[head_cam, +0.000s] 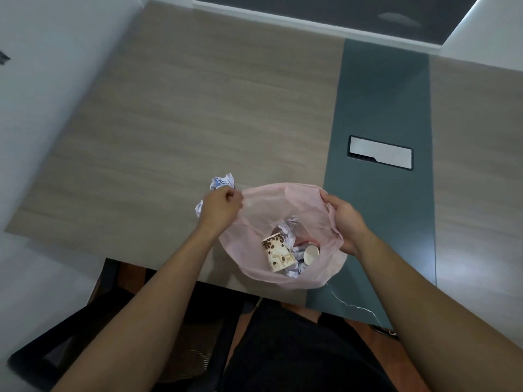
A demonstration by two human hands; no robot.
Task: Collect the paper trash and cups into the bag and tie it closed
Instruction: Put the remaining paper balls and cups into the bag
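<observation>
Gripping the bag (249, 250) at its rim, left hand (219, 207) and right hand (343, 219) hold it open; the left should fetch both paper balls (223, 181) before tying.

Left hand (219, 206) and right hand (343, 219) each pinch the pink bag (254, 250) rim, mouth open. Cups (278, 253) and paper (288, 227) inside. Two paper wads (222, 181) on table (169, 123) beside left hand.

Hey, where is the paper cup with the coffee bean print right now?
In the head view the printed cup lies on its side inside the pink bag, left of a smaller white cup, among crumpled paper.
</observation>
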